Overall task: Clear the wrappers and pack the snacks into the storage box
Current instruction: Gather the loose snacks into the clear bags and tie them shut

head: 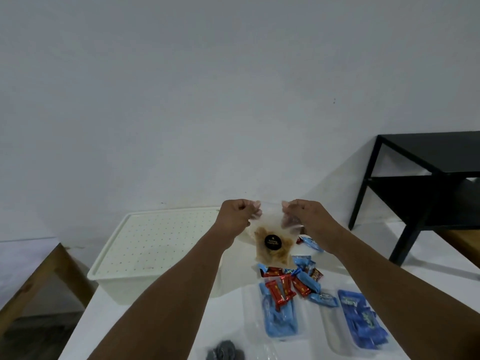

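Underneath everything runs a white worktop (220, 320) set against a pale wall, with a black two-tier side table (428, 157) standing off to the right. On the left part of the worktop sits the cream storage box (155, 245), its dotted lid on.

To the right of the box and nearer the person lie two clear trays of blue-wrapped snacks, the left tray (279, 320) and the right tray (363, 320) side by side.

A clear bag (271, 245) holding a brown snack and bearing a round black label hangs in the air just right of the box. It is above a loose pile of red-wrapped bars (281, 289) and more blue packets.

The left hand (237, 216) pinches the bag's top left corner and the right hand (309, 216) its top right corner, fingers of both curled tight on the plastic.

At the near edge lies a small grey crumpled thing (224, 352), too blurred to identify.
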The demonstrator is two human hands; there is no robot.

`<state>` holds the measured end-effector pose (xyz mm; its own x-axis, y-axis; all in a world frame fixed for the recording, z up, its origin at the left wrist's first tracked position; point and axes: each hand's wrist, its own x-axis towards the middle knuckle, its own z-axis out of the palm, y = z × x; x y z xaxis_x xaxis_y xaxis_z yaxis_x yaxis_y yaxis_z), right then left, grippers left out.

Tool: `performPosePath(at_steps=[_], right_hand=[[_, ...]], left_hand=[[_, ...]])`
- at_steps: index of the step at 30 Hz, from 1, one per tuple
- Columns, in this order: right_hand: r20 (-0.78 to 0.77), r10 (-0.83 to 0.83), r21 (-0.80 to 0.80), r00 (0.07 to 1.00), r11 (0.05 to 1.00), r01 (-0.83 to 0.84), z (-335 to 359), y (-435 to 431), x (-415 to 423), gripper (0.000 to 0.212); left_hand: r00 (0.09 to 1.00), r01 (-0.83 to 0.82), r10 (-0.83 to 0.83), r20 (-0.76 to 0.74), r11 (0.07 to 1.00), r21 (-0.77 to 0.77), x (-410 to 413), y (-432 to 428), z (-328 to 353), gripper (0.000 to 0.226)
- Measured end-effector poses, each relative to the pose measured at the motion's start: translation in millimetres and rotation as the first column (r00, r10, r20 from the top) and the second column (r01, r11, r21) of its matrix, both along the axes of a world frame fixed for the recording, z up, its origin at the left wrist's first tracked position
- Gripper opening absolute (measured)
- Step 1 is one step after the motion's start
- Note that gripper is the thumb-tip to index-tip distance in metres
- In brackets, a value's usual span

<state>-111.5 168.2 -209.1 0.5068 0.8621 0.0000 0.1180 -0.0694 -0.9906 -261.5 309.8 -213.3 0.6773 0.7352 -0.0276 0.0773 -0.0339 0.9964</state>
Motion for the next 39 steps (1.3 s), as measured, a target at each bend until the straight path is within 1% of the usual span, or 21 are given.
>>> performPosePath(at_steps=[4, 8, 11, 14, 16, 19, 20, 22, 25, 28, 29, 32, 35, 37, 39], right_hand=[[0.094, -0.049, -0.004, 0.994, 0.999, 0.050, -1.2, 9.8, 3.3, 0.021], [0.085, -0.054, -0.012, 0.995, 0.998, 0.056, -2.2, 21.0, 9.3, 0.020], [0.069, 0.017, -0.056, 0.997, 0.998, -0.013, -0.6, 27.6, 10.0, 0.022], [0.124, 0.052, -0.085, 0.991, 0.995, -0.042, -0.1, 30.9, 9.1, 0.026], [0.159, 0.042, -0.062, 0.986, 0.998, -0.033, -2.4, 34.9, 7.6, 0.025], [0.158, 0.048, -0.032, 0.986, 0.999, -0.044, -4.8, 41.0, 5.8, 0.022], [0.161, 0.060, -0.035, 0.985, 0.998, -0.055, -4.8, 42.5, 4.7, 0.021], [0.170, 0.083, -0.053, 0.982, 0.996, -0.075, -4.4, 43.0, 2.3, 0.021], [0.137, 0.102, -0.067, 0.985, 0.993, -0.093, -7.7, 42.3, -0.8, 0.024], [0.034, 0.097, -0.056, 0.995, 0.994, -0.095, -12.2, 41.8, 0.5, 0.021], [0.023, 0.087, -0.050, 0.996, 0.995, -0.086, -12.3, 41.9, 1.9, 0.022], [0.080, 0.070, -0.051, 0.994, 0.997, -0.066, -10.0, 41.8, 5.2, 0.021], [0.137, 0.059, -0.057, 0.989, 0.997, -0.052, -12.3, 41.7, 6.7, 0.019], [0.117, 0.055, -0.048, 0.992, 0.998, -0.050, -13.8, 41.9, 5.4, 0.020], [0.064, 0.057, -0.041, 0.996, 0.998, -0.054, -13.0, 41.9, 3.6, 0.024]], left_hand=[[0.999, 0.011, -0.009, 0.046, 0.998, -0.058, 3.0, 6.0, -1.9, 0.025], [0.998, 0.045, -0.039, 0.058, 0.994, -0.104, 4.0, 12.1, -7.1, 0.031], [0.999, 0.028, -0.026, 0.031, 0.997, -0.073, 3.6, 17.2, -12.2, 0.023], [1.000, 0.023, -0.023, -0.005, 0.999, -0.022, 3.4, 21.9, -11.7, 0.021], [0.999, 0.033, -0.033, -0.022, 0.999, -0.001, 3.4, 24.1, -10.3, 0.022], [0.998, 0.041, -0.042, -0.038, 0.998, -0.047, 1.3, 27.2, -11.4, 0.016], [0.998, 0.046, -0.048, -0.043, 0.997, -0.062, 0.2, 27.9, -12.4, 0.017], [0.995, 0.067, -0.070, -0.071, 0.997, -0.044, -1.4, 29.1, -14.5, 0.026], [0.993, 0.079, -0.080, -0.086, 0.997, -0.008, -2.1, 31.1, -14.3, 0.027], [0.997, 0.053, -0.054, -0.058, 0.999, -0.009, -2.3, 33.4, -10.6, 0.018], [0.997, 0.047, -0.048, -0.057, 0.999, -0.011, -2.9, 34.1, -10.3, 0.016], [0.996, 0.064, -0.066, -0.060, 0.997, -0.032, -5.5, 34.5, -12.7, 0.022], [0.986, 0.127, -0.128, -0.102, 0.992, -0.024, -6.9, 33.5, -12.7, 0.024], [0.985, 0.122, -0.120, -0.122, 0.993, 0.008, -5.8, 31.1, -10.4, 0.026], [0.991, 0.081, -0.077, -0.107, 0.996, 0.030, -3.7, 30.1, -8.2, 0.026]])
